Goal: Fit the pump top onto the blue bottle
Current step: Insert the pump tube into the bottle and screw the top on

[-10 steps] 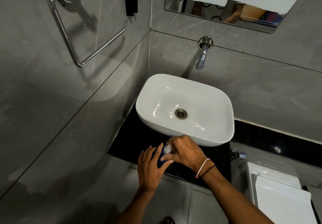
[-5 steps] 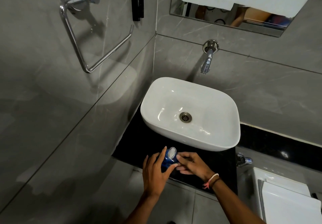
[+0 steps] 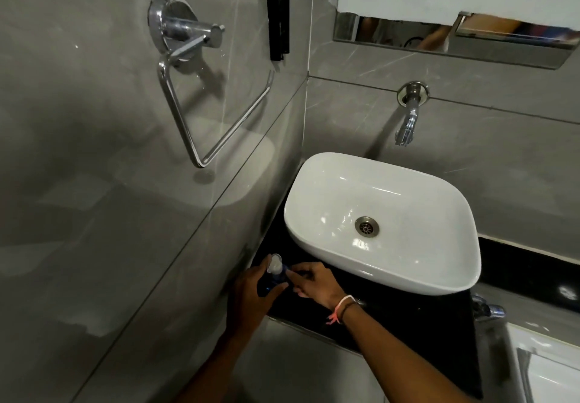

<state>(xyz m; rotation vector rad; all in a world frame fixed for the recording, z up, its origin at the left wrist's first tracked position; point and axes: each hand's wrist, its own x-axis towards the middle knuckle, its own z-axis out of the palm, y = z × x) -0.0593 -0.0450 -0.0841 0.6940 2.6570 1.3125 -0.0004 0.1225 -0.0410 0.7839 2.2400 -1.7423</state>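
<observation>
A small blue bottle stands on the black counter, close to the left wall and in front of the basin. A white pump top sits on its neck, tilted up and left. My left hand wraps around the bottle's body from the left. My right hand lies to the right of the bottle, fingertips touching it just below the pump top. Most of the bottle is hidden by my fingers.
A white basin sits on the counter behind my hands, with a wall tap above it. A chrome towel ring hangs on the left wall. A mirror hangs above. A white toilet tank is at lower right.
My right hand came off the top of the pump and now sits lower at the bottle's side. The bottle moved left toward the wall, and the view swung left.
</observation>
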